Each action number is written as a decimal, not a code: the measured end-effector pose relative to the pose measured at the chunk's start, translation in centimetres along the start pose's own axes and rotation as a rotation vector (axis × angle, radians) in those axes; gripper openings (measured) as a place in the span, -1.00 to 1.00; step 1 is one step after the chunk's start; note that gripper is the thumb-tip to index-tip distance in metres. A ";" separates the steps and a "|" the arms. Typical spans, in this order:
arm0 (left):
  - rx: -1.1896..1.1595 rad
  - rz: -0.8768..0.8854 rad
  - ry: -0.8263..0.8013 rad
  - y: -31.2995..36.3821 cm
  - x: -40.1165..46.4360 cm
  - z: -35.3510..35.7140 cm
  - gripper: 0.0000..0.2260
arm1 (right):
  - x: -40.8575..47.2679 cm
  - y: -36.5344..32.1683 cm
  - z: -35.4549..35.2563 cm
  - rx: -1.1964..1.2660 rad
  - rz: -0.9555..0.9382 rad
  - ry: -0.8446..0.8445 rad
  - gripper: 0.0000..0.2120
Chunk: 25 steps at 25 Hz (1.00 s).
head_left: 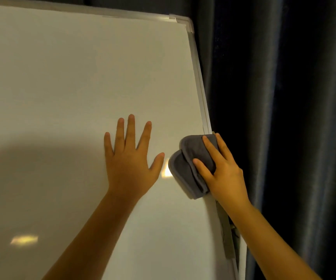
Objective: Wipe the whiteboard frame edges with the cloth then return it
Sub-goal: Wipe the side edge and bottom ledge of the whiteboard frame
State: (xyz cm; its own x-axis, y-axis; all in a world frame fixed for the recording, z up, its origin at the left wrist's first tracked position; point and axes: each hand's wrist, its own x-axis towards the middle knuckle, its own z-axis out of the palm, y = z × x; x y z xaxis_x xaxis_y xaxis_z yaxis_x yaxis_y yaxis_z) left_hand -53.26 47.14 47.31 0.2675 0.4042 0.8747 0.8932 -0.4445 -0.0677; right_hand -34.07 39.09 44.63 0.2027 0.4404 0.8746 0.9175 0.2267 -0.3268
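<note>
Two hands work: the right hand [222, 170] pins a folded grey microfibre cloth [191, 166] under spread fingers against the silver whiteboard frame edge [200, 85]; the left hand [129, 158] lies flat, splayed, beside it. Soft, light and limp, the cloth probably needs broad palm pressure.

Dim, warm light here. Your head throws a broad soft shadow over the whiteboard [62, 87], two small glare patches shine on it, the curtain [284, 118] sinks nearly black, edges bow.

grey cloth [191, 168], white whiteboard [72, 77], silver frame [198, 65], dark blue curtain [284, 98]
</note>
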 end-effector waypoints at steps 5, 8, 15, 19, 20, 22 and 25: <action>-0.018 0.008 -0.046 0.6 -3.0 0.2 -0.32 | -3.9 -1.0 -0.4 -0.282 0.005 -0.062 -0.42; -0.024 0.031 -0.046 0.4 -3.8 0.2 -0.33 | -7.0 -1.4 0.1 -0.398 -0.045 -0.046 -0.44; -0.038 0.028 -0.050 1.3 -5.8 0.4 -0.35 | -12.5 -0.9 0.2 -0.411 -0.077 -0.088 -0.45; -0.004 0.044 -0.034 1.3 -6.8 0.8 -0.39 | -17.0 -0.1 0.0 -0.400 -0.055 -0.158 -0.45; -0.001 0.049 -0.028 1.3 -6.9 1.0 -0.39 | -17.9 0.1 -0.1 -0.403 -0.044 -0.169 -0.45; -0.003 0.047 -0.018 1.3 -7.1 1.2 -0.40 | -19.4 0.4 0.0 -0.394 -0.022 -0.162 -0.46; 0.007 0.025 -0.008 1.5 -7.2 1.3 -0.40 | -21.1 0.9 0.1 -0.316 0.005 -0.128 -0.45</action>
State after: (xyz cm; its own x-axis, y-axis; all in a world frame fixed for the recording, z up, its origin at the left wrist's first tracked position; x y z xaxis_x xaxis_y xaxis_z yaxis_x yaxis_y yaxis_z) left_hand -53.35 44.57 40.28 0.2922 0.3993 0.8690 0.8888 -0.4487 -0.0927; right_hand -37.56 30.13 25.83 0.1812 0.5505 0.8149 0.9814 -0.0476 -0.1861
